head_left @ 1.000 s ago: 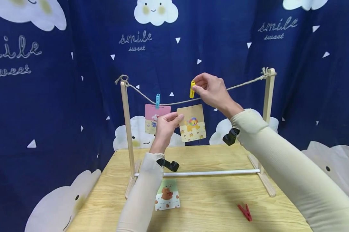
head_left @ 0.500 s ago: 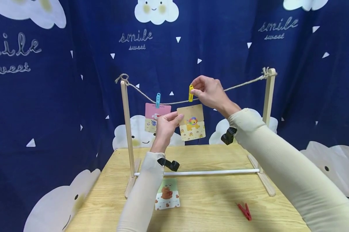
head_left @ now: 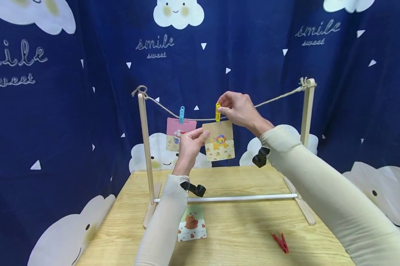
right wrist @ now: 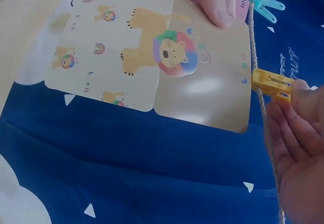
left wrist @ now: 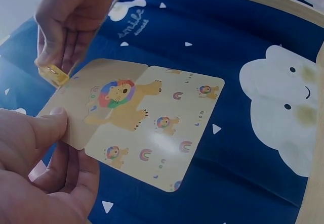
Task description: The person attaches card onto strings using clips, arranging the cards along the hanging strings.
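Observation:
My left hand [head_left: 190,145] pinches the left edge of a tan lion card [head_left: 219,141] between thumb and fingers, holding it up just under the rope [head_left: 203,119]. With thumb and fingers my right hand [head_left: 241,109] pinches a yellow clothespin [head_left: 218,112] by its upper end. In the right wrist view the tip of the yellow clothespin [right wrist: 272,84] is at the rope, right by the card's top edge; whether it bites the card I cannot tell. A pink card [head_left: 181,127] hangs to the left from a blue clothespin [head_left: 181,115], partly behind my left hand.
The rope runs between two wooden posts [head_left: 146,147], joined low down by a white rod [head_left: 243,198]. On the wooden table [head_left: 239,229] lie a green-and-white bear card [head_left: 192,223], partly behind my left sleeve, and a red clothespin [head_left: 281,243] at the front right.
My right hand has lowered the yellow clothespin, moving slightly left, from above the rope down to the rope and the lion card's top edge. The left hand stays almost still.

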{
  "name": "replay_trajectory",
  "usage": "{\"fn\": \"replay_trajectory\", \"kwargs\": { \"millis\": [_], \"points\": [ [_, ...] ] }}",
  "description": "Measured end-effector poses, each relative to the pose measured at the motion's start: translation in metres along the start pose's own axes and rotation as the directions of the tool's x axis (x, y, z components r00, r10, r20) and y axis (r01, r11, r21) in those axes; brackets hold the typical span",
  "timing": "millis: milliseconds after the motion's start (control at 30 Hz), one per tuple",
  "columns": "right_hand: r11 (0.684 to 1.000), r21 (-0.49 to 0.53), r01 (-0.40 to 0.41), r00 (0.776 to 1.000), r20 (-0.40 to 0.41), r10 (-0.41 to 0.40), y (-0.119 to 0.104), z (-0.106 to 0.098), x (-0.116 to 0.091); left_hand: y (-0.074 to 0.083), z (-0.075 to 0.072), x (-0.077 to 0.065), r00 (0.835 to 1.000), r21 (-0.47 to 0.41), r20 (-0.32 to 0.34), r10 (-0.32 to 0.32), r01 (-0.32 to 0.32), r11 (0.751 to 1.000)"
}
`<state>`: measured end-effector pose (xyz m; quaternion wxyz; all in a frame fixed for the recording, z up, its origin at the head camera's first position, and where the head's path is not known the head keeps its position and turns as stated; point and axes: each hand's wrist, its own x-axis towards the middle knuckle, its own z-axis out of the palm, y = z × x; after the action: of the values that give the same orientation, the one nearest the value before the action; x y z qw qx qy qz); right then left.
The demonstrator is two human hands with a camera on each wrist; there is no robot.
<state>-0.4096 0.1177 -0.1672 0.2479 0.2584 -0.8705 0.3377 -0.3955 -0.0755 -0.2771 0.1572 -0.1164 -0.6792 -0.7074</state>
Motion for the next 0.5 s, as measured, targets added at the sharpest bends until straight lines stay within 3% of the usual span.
{"fn": "replay_trajectory", "kwargs": {
  "millis": [500],
  "points": [
    [0.999, -0.034, -0.043, 0.998, 0.046, 0.044, 0.0, 0.0015, -0.001, -0.0018, -0.0001, 0.0014, 1.0, 0.004, -0.024, -0.005, 0.005, 1.0]
  ]
}}
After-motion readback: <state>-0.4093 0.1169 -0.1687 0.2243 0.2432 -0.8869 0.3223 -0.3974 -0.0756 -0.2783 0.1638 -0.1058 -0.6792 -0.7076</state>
